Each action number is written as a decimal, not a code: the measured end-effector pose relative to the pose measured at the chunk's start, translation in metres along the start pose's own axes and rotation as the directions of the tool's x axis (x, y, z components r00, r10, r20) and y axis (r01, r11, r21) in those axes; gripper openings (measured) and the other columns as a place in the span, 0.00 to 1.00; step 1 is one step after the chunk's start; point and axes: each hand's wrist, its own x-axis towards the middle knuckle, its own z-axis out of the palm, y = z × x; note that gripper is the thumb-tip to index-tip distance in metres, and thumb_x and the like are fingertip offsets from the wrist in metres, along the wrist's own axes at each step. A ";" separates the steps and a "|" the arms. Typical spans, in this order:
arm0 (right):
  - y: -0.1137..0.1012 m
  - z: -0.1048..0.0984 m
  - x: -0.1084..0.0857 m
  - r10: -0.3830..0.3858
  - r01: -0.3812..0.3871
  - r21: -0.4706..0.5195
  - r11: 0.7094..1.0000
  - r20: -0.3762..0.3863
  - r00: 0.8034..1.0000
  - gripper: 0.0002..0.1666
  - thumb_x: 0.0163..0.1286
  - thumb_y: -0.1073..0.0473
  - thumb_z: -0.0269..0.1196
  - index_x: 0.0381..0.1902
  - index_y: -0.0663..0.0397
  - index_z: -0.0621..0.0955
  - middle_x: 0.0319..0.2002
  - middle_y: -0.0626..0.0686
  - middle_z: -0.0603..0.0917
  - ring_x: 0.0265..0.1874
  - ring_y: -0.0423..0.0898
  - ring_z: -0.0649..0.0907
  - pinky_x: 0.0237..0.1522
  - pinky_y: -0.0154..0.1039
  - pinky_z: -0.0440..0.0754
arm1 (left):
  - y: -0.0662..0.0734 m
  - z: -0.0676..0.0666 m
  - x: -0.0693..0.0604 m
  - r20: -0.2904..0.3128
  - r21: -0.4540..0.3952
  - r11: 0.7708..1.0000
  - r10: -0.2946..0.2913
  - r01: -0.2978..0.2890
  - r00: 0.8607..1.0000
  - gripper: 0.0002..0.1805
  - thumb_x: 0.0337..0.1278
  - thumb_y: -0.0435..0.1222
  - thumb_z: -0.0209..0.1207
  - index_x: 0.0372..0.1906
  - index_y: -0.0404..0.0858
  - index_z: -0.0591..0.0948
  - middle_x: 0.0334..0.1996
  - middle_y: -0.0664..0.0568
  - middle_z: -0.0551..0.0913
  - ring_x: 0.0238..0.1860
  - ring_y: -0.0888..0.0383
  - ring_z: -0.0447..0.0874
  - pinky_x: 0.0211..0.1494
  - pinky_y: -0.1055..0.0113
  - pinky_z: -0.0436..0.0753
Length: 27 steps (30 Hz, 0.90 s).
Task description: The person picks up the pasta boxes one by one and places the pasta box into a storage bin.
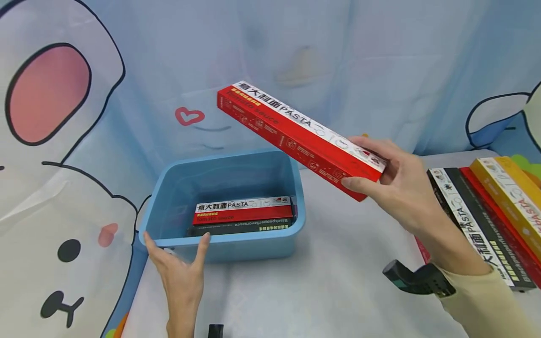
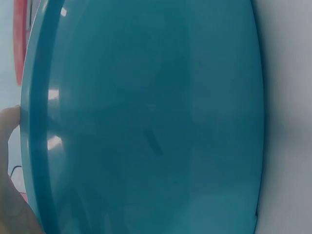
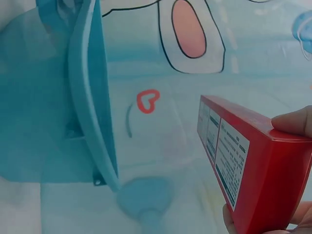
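A red Tomato sauce pasta box [image 1: 296, 136] is in my right hand [image 1: 397, 178], gripped at its right end with the thumb in front and fingers behind. The box slants up to the left, above and right of a blue plastic bin [image 1: 253, 251]. In the right wrist view the fingers [image 3: 292, 122] hold the red box [image 3: 273, 175] by its end. My left hand [image 1: 181, 277] touches the bin's near rim with its fingers spread. Inside the bin lie a red pasta box [image 1: 241, 213] and a black Blackpepper flavor sauce box [image 1: 241, 227].
On the right of the white table [image 1: 338, 281] are more pasta boxes side by side: black [image 1: 486, 225], red and yellow [image 1: 513, 188], partly behind my right forearm. A cartoon-printed blue curtain [image 1: 317, 56] hangs behind. The bin's wall [image 2: 146, 122] fills the left wrist view.
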 end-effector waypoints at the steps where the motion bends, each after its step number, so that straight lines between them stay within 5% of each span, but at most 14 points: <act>1: -0.004 0.002 0.007 -0.004 0.004 -0.012 1.000 0.018 1.000 0.38 0.71 0.64 0.70 0.76 0.49 0.73 0.66 0.50 0.72 0.63 0.49 0.72 0.41 0.24 0.84 | 0.000 0.000 0.000 0.002 0.000 1.000 -0.002 0.002 1.000 0.69 0.57 0.50 0.75 0.85 0.44 0.34 0.84 0.44 0.40 0.80 0.39 0.45 0.79 0.31 0.52; 10: -0.021 0.023 0.049 -0.005 0.019 -0.067 0.998 0.198 0.980 0.37 0.65 0.58 0.72 0.72 0.50 0.78 0.62 0.56 0.76 0.55 0.54 0.76 0.43 0.35 0.83 | 0.001 0.000 -0.001 0.008 0.009 1.000 -0.014 0.014 1.000 0.69 0.57 0.51 0.75 0.85 0.44 0.34 0.84 0.43 0.40 0.80 0.37 0.45 0.78 0.30 0.52; 16: -0.017 0.039 0.061 0.044 -0.019 -0.085 0.996 0.309 0.950 0.37 0.64 0.56 0.72 0.71 0.52 0.78 0.64 0.56 0.75 0.60 0.55 0.74 0.48 0.46 0.84 | 0.000 0.001 -0.004 0.005 0.032 0.998 -0.046 0.046 0.999 0.69 0.56 0.54 0.74 0.85 0.47 0.33 0.83 0.43 0.41 0.80 0.37 0.46 0.77 0.29 0.52; 27: -0.020 0.072 0.093 0.041 0.054 -0.201 0.978 0.439 0.898 0.37 0.59 0.56 0.71 0.68 0.57 0.80 0.57 0.58 0.77 0.60 0.54 0.74 0.53 0.51 0.85 | 0.002 0.001 0.000 -0.002 0.019 0.999 -0.031 0.031 1.000 0.69 0.56 0.52 0.74 0.85 0.45 0.34 0.83 0.43 0.41 0.80 0.39 0.45 0.78 0.30 0.52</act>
